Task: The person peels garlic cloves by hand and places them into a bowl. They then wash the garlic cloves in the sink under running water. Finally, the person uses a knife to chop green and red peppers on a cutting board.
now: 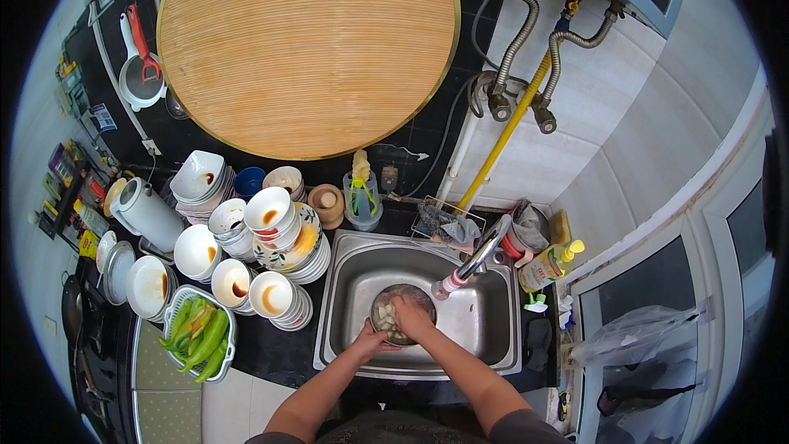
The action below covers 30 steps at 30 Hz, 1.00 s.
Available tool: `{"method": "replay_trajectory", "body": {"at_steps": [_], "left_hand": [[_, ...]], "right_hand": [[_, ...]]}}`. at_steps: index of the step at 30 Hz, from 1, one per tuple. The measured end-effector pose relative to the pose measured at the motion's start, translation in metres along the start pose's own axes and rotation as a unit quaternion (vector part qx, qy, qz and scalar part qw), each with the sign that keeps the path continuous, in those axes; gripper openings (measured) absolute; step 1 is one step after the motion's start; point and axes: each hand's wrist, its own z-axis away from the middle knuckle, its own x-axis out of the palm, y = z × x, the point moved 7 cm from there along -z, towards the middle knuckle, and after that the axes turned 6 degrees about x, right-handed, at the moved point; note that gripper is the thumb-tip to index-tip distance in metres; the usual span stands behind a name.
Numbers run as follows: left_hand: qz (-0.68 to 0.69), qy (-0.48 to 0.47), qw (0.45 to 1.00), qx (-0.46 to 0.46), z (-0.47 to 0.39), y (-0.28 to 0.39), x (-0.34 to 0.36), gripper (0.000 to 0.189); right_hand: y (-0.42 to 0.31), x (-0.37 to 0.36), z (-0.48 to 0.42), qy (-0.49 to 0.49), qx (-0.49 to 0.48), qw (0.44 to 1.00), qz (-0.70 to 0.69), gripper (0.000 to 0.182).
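Observation:
A round metal bowl (425, 300) is in the stainless steel sink (487, 339), left of the basin's middle. Pale chunks of food (384, 316) lie in it, in what looks like water. My left hand (372, 341) grips the bowl's near left edge, thumb at the rim and fingers lower on the outside. Inside the bowl is my right hand (412, 316), fingers pointing down among the chunks. Its fingertips are hidden, so I cannot tell if it grasps any. The faucet (478, 259) reaches over the basin, its pink-banded spout end right of the bowl.
Stacks of used bowls (271, 293) and plates (314, 262) crowd the counter at left. Green peppers (203, 339) fill a white plastic basket (231, 345) near the front edge. A yellow dish-soap bottle (548, 265) stands right of the sink; a wire rack (447, 225) holds cloths behind it.

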Motion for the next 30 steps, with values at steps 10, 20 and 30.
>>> {"method": "replay_trajectory", "body": {"at_steps": [10,20,30], "left_hand": [[-0.001,-0.013,1.0,0.015,0.006,0.003,-0.007,0.06],[-0.007,0.033,0.999,0.008,0.019,0.013,-0.01,0.058],[-0.042,0.012,0.999,0.023,0.034,0.016,-0.014,0.057]], "right_hand": [[-0.044,-0.026,0.037,0.049,-0.16,0.983,-0.072,0.023],[-0.001,-0.017,0.041,0.083,-0.069,0.989,-0.098,0.054],[-0.025,0.009,0.05,0.031,-0.057,0.998,0.005,0.066]]}}
